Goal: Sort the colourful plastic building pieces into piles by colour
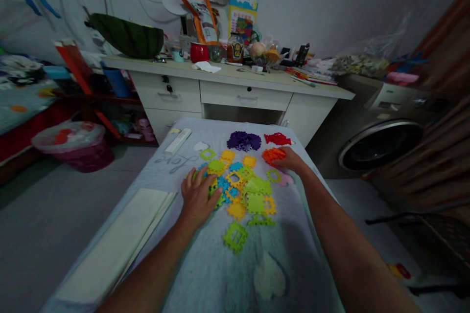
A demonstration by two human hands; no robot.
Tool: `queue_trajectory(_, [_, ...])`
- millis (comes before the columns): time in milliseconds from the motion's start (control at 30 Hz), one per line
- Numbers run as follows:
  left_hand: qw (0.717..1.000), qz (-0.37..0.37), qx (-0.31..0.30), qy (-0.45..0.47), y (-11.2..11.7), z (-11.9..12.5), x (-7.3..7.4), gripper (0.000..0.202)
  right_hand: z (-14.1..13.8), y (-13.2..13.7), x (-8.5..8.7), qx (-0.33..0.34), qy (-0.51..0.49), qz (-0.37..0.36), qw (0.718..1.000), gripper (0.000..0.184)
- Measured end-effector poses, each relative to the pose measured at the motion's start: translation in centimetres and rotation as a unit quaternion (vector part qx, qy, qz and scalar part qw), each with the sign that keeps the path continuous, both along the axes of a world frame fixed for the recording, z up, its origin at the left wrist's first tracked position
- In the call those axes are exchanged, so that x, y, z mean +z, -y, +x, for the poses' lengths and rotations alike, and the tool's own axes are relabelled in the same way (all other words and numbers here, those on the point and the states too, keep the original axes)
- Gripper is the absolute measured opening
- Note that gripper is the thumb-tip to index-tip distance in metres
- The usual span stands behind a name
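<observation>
A heap of flat interlocking plastic tiles [240, 188], green, yellow, orange and blue, lies in the middle of a cloth-covered table [205, 264]. My left hand [197, 198] rests flat on the heap's left side, fingers spread. My right hand [290, 160] reaches to the far right and closes on a stack of orange tiles [272, 155]. Behind it lie a red pile [277, 139] and a purple pile [244, 141]. One green tile [235, 237] sits apart, nearest me.
A flat white board [121, 239] lies along the table's left edge, a small white box [178, 140] at the far left. Beyond stand a cluttered desk [227, 78], a washing machine [382, 132] at the right and a lined bin [73, 144] at the left.
</observation>
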State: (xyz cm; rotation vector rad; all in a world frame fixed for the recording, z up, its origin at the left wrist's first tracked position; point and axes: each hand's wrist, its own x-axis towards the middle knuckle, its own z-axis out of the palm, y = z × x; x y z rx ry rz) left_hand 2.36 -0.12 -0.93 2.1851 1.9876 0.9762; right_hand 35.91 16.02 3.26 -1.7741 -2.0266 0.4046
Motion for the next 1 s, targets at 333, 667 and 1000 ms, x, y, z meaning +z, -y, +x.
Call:
queue_trajectory(333, [0.996, -0.027, -0.084, 0.020, 0.1, 0.0, 0.1, 0.046, -4.2, 3.5, -1.3, 0.034, 0.063, 0.067, 0.995, 0.032])
queue_trajectory(667, [0.990, -0.008, -0.076, 0.122, -0.3, -0.1, -0.2, 0.074, -10.4, 7.9, 3.3, 0.225, -0.134, 0.023, 0.965, 0.040])
queue_trajectory(1000, [0.975, 0.011, -0.064, 0.212, -0.1, 0.1, 0.4, 0.088, -11.6, 7.6, 2.1, 0.231, -0.120, 0.039, 0.965, 0.039])
